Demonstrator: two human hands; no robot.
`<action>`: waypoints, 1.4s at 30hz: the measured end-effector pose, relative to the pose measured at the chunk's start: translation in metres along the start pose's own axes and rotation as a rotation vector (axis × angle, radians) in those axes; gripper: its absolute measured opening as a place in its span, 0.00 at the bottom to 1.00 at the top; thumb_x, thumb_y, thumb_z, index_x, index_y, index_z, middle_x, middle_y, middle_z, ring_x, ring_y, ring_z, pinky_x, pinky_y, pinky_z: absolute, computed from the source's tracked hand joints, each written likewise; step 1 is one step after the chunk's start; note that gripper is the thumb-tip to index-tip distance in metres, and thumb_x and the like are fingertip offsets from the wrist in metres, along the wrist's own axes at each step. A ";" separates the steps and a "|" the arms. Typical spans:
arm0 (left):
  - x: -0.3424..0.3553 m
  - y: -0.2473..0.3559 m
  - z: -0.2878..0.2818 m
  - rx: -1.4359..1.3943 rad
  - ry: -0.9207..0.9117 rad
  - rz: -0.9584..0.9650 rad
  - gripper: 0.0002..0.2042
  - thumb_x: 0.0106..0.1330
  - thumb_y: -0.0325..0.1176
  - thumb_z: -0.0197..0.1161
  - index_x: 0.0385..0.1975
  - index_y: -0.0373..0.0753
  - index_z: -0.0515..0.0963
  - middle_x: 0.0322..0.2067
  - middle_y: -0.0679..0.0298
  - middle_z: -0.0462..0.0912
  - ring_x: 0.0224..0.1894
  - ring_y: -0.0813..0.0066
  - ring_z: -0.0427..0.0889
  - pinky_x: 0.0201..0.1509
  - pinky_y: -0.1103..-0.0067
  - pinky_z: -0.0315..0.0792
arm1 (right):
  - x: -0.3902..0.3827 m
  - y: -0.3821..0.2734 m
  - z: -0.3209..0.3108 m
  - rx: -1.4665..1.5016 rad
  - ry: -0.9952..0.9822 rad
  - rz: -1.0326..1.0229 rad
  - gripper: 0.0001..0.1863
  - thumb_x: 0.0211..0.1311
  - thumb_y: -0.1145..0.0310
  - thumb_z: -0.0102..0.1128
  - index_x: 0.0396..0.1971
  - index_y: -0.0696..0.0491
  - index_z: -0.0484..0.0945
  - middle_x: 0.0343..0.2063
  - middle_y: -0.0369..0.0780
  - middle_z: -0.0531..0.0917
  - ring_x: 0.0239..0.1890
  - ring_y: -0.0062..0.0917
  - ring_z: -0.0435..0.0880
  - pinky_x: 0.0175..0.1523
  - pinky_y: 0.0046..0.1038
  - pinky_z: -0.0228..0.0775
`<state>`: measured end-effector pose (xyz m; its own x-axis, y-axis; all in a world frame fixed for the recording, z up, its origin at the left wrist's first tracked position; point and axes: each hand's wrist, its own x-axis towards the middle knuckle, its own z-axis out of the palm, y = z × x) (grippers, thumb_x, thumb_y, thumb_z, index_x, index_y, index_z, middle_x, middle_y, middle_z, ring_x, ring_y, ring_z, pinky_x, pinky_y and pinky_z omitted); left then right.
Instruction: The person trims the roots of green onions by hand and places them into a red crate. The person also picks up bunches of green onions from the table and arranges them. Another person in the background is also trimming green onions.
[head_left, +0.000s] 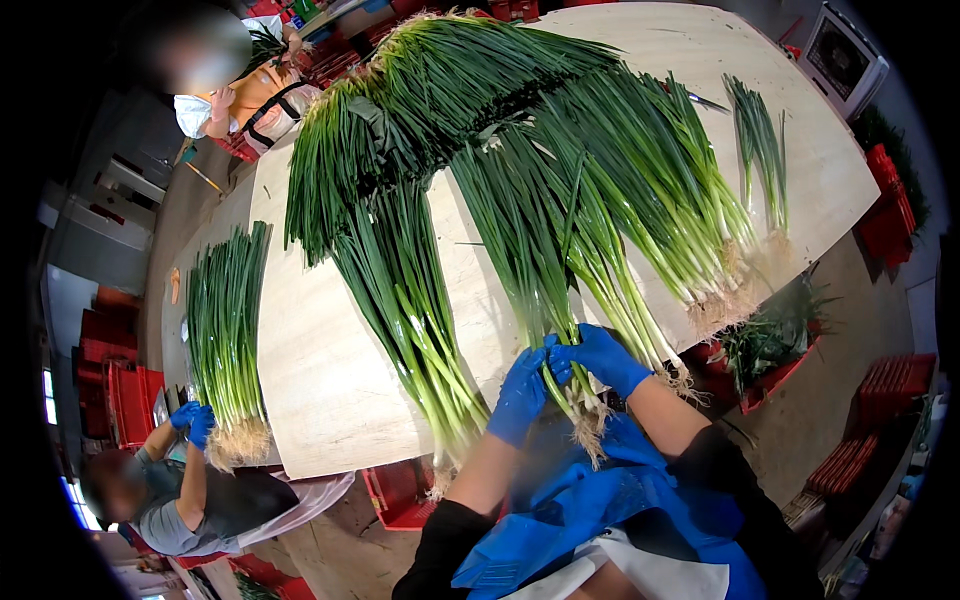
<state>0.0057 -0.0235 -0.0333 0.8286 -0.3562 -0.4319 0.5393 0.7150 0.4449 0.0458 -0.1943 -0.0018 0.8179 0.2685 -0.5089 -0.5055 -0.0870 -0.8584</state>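
Left hand: blue-gloved, fingers curled closed around the pale lower stems of the held green onions. Right hand: blue-gloved, fingers narrowed on the same stems, just beside the left; the exact placing of its fingertips is partly hidden. The held green onions are laid with their leaves up the table, their roots hung past the near edge, above a blue apron.

Adjoining stock, all green onions: 1 loose bunch is placed left of the hands, roots at the near edge; 1 slim row lies just right of the right hand; 1 thick bundle is set farther right; 1 small sheaf is kept apart beyond it. A broad heap is spread across the far side.

At far left, 1 neat bundle is laid along the table, its root end attended by the 2 blue-gloved hands of a co-worker. A second co-worker is seen at the far side. Below the near edge, 1 red crate is partly hidden.
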 end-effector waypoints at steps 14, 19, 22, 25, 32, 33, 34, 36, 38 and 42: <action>-0.029 0.028 0.085 0.937 0.149 0.372 0.41 0.61 0.29 0.63 0.69 0.36 0.42 0.65 0.50 0.54 0.64 0.62 0.61 0.64 0.73 0.62 | -0.009 -0.024 -0.011 0.179 -0.070 0.076 0.24 0.53 0.58 0.69 0.44 0.60 0.77 0.34 0.40 0.81 0.35 0.22 0.78 0.40 0.25 0.70; -0.038 0.015 0.073 0.522 0.218 -0.053 0.33 0.61 0.20 0.55 0.65 0.34 0.50 0.53 0.48 0.71 0.45 0.63 0.79 0.41 0.74 0.79 | -0.010 -0.027 0.016 0.027 -0.068 0.062 0.26 0.60 0.55 0.61 0.48 0.62 0.75 0.38 0.44 0.81 0.37 0.25 0.79 0.42 0.26 0.72; -0.038 0.016 0.050 0.252 0.157 0.010 0.25 0.62 0.22 0.52 0.61 0.35 0.58 0.37 0.50 0.79 0.25 0.66 0.81 0.27 0.78 0.77 | -0.015 -0.033 0.014 -0.005 -0.183 0.075 0.22 0.62 0.57 0.59 0.46 0.59 0.76 0.34 0.40 0.82 0.34 0.21 0.80 0.37 0.22 0.71; -0.037 0.023 0.040 0.279 0.183 -0.088 0.22 0.63 0.24 0.52 0.58 0.35 0.63 0.29 0.56 0.78 0.19 0.73 0.76 0.22 0.81 0.73 | -0.009 -0.029 0.014 -0.019 -0.027 0.067 0.20 0.63 0.56 0.57 0.45 0.57 0.76 0.32 0.37 0.83 0.32 0.19 0.81 0.34 0.20 0.69; -0.074 0.039 0.055 0.335 0.199 -0.115 0.17 0.65 0.33 0.57 0.53 0.33 0.72 0.17 0.69 0.69 0.11 0.81 0.65 0.13 0.84 0.59 | 0.024 -0.043 0.030 0.483 -0.007 0.089 0.13 0.63 0.62 0.58 0.40 0.55 0.77 0.31 0.38 0.82 0.31 0.22 0.81 0.35 0.23 0.72; -0.077 0.040 0.052 0.327 0.184 -0.138 0.17 0.65 0.33 0.56 0.53 0.33 0.72 0.16 0.70 0.68 0.11 0.81 0.64 0.12 0.84 0.58 | 0.030 -0.040 0.030 0.554 -0.035 0.096 0.12 0.62 0.63 0.59 0.39 0.56 0.77 0.30 0.38 0.81 0.31 0.23 0.80 0.35 0.23 0.72; -0.080 0.041 0.055 0.305 0.155 -0.164 0.19 0.68 0.35 0.53 0.54 0.32 0.70 0.15 0.69 0.68 0.10 0.80 0.64 0.11 0.83 0.58 | 0.050 -0.015 0.021 0.692 -0.156 0.072 0.10 0.62 0.67 0.58 0.36 0.58 0.77 0.27 0.40 0.80 0.28 0.24 0.79 0.35 0.24 0.73; -0.091 0.045 0.056 0.255 0.076 -0.111 0.19 0.69 0.36 0.50 0.56 0.32 0.69 0.14 0.69 0.67 0.09 0.80 0.64 0.11 0.83 0.58 | 0.055 -0.014 0.024 0.766 -0.226 0.128 0.09 0.62 0.69 0.57 0.37 0.59 0.76 0.27 0.41 0.79 0.28 0.25 0.79 0.36 0.24 0.74; -0.101 0.046 0.049 0.244 0.047 -0.074 0.21 0.71 0.38 0.47 0.58 0.31 0.66 0.12 0.68 0.67 0.10 0.78 0.66 0.11 0.82 0.60 | 0.048 -0.030 0.038 0.846 -0.229 0.188 0.09 0.62 0.71 0.54 0.39 0.60 0.76 0.30 0.43 0.79 0.31 0.27 0.79 0.36 0.24 0.74; -0.110 0.046 0.051 0.250 0.017 -0.013 0.23 0.70 0.41 0.47 0.59 0.32 0.66 0.17 0.63 0.75 0.15 0.74 0.73 0.19 0.80 0.70 | 0.037 -0.041 0.059 0.992 -0.199 0.236 0.11 0.63 0.68 0.53 0.41 0.58 0.77 0.31 0.42 0.79 0.30 0.26 0.79 0.35 0.24 0.75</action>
<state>-0.0533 0.0177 0.0743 0.8200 -0.3523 -0.4511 0.5718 0.5385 0.6189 0.0804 -0.1246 0.0183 0.6545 0.5083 -0.5598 -0.7194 0.6465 -0.2541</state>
